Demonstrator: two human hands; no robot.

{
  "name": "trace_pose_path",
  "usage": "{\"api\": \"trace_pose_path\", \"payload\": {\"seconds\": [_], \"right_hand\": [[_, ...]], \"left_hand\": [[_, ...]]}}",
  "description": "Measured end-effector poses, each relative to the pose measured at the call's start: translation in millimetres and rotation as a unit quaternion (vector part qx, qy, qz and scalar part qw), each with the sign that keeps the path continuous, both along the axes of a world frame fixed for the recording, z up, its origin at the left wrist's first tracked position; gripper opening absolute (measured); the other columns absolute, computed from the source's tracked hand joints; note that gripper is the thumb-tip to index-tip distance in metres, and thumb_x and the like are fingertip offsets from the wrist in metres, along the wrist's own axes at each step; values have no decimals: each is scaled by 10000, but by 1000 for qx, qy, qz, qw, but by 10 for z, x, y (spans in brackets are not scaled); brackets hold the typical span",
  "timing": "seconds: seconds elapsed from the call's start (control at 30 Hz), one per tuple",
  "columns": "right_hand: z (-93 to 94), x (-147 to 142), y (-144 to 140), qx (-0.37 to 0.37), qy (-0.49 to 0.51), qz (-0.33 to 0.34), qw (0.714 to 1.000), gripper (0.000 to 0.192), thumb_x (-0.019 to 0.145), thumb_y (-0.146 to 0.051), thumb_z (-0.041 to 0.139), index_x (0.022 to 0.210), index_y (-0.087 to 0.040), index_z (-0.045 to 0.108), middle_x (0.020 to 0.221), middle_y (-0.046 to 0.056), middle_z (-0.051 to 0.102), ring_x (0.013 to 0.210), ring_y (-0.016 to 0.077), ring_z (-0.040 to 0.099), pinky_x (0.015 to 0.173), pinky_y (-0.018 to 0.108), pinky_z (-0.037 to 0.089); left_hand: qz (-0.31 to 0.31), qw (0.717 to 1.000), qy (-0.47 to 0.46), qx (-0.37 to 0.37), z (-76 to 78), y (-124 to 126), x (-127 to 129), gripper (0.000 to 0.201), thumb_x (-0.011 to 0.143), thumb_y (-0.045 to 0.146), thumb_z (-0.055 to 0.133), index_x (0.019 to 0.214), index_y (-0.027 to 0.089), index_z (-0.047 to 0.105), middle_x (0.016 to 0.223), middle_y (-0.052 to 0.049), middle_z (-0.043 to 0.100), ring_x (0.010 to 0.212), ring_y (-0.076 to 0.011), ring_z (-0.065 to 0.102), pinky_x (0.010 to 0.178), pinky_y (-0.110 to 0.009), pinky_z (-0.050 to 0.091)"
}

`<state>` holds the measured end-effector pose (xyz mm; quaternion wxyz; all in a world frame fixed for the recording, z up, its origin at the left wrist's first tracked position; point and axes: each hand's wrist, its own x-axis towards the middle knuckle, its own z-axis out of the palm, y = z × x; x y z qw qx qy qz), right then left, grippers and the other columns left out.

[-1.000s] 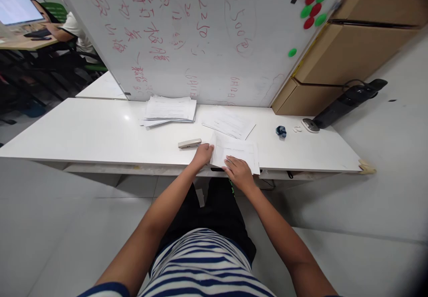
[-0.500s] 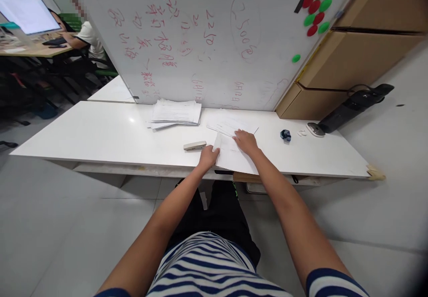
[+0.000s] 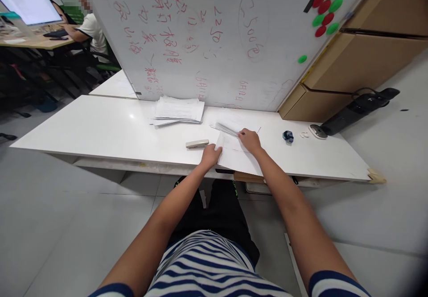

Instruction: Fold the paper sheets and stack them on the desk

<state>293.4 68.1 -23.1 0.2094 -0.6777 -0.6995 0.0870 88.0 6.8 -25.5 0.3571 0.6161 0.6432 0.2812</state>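
My left hand (image 3: 211, 155) grips the near left edge of a white sheet of paper (image 3: 236, 155), thumb on top, close to the desk's front edge. My right hand (image 3: 250, 141) pinches the near edge of further papers (image 3: 229, 127) just behind that sheet, and this edge is lifted and bent. How many sheets are between the right fingers I cannot make out. Beside my left hand, a pale stapler (image 3: 197, 144) lies on the white desk (image 3: 100, 129). A thick stack of printed papers (image 3: 180, 109) sits behind the stapler, against the whiteboard.
A whiteboard (image 3: 220, 65) with red writing and magnets stands along the desk's back. Cardboard boxes (image 3: 377, 60) are piled at right, near a black bottle (image 3: 361, 109), a computer mouse (image 3: 317, 131) and a small dark blue object (image 3: 288, 137). A person (image 3: 92, 34) sits at another desk, far left.
The right hand's fingers have gone from lying on the rear papers to pinching their near edge, which has risen. My left hand keeps its grip. The view has shifted slightly.
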Motion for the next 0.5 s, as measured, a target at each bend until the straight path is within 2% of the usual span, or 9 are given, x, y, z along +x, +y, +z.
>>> {"api": "trace_pose_path", "payload": {"seconds": [0.1, 0.17, 0.23, 0.3, 0.4, 0.5], "right_hand": [[82, 76, -56, 63, 104, -37, 992, 279, 944, -339, 427, 1024, -187, 647, 1038, 78, 720, 983, 222, 634, 843, 330, 467], [121, 116, -169, 105, 95, -39, 989, 338, 958, -321, 376, 1118, -174, 634, 1070, 102, 715, 1013, 241, 636, 883, 371, 472], [115, 140, -380, 144, 54, -12, 988, 387, 966, -271, 325, 1199, -167, 617, 1162, 127, 691, 1109, 257, 617, 955, 420, 455], [46, 146, -687, 176, 13, 34, 984, 419, 967, -229, 293, 1237, -181, 610, 1275, 119, 645, 1247, 248, 550, 1053, 448, 400], [-157, 130, -1217, 168, -26, 83, 982, 415, 957, -217, 313, 1238, -227, 619, 1311, 78, 630, 1303, 219, 515, 1118, 459, 348], [-366, 84, -1619, 156, -47, 71, 984, 381, 944, -211, 347, 1147, -241, 668, 1273, 68, 655, 1284, 223, 535, 1130, 474, 322]], "left_hand": [[-4, 1000, -3, 3, -34, 22, -6, 233, 875, 324, 533, 687, 186, 539, 831, -111, 681, 828, -245, 637, 731, -324, 459], [-10, 1000, -18, -3, -45, 37, -18, 240, 870, 335, 540, 677, 192, 526, 800, -100, 669, 802, -242, 634, 716, -327, 469], [-17, 999, -41, -22, -37, 49, -36, 246, 860, 337, 555, 664, 195, 512, 758, -85, 652, 759, -234, 630, 684, -324, 480], [-21, 995, -79, -58, -11, 54, -54, 238, 852, 332, 574, 669, 193, 511, 729, -73, 635, 701, -220, 625, 629, -317, 489], [-20, 982, -151, -112, 42, 54, -69, 218, 840, 327, 608, 699, 181, 528, 720, -68, 625, 631, -204, 618, 555, -314, 497], [-15, 969, -194, -150, 79, 65, -67, 246, 829, 360, 639, 701, 170, 550, 697, -77, 636, 631, -216, 630, 562, -339, 518]]}}
